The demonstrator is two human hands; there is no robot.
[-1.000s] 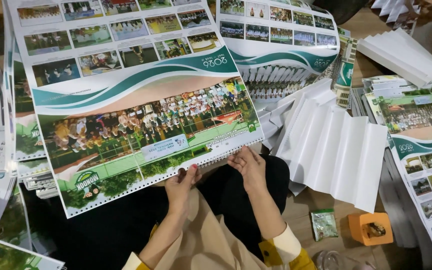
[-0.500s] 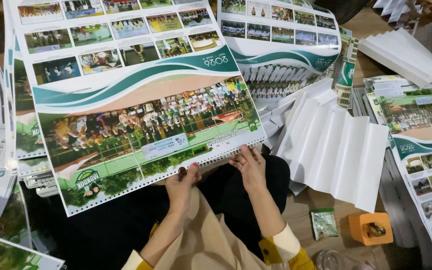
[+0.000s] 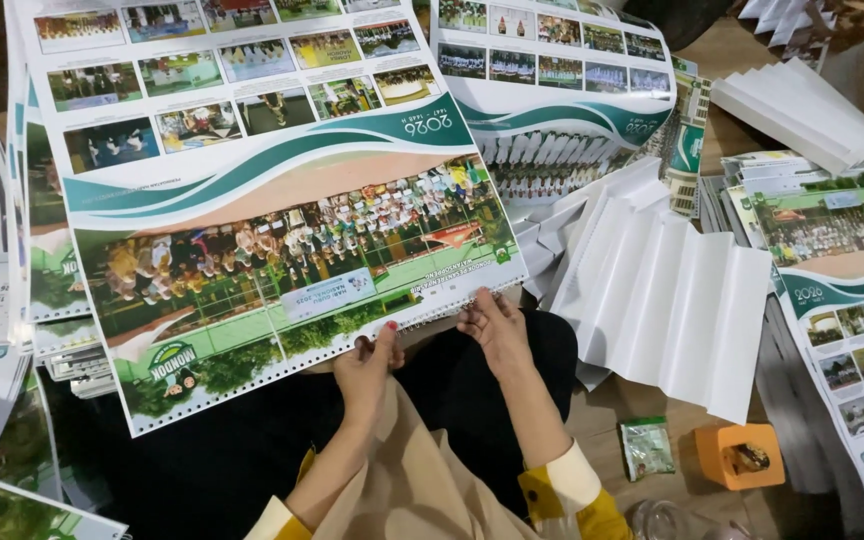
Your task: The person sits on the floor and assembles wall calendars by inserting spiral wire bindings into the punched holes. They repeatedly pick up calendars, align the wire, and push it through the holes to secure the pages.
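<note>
Hands at calendar's [image 3: 282, 250] perforated lower edge, left hand [image 3: 367, 365] grip seemingly pinching it, right hand [image 3: 492, 325] fingertips resting, spread.

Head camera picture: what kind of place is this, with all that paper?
Probably a small print-finishing workspace on the floor. Both hands work at the punched edge of a big wall calendar, with more printed calendars and folded white sheets lying around.

Bright overhead light is washing the large glossy white-and-green photo calendar sheet [image 3: 272, 200]; a soft sheen is showing on its upper panels. Deep shadow is pooling over the dark lap area beneath. Left and bottom edges are blurring and bending slightly. The centre is staying sharp, the corners dimming.
</note>
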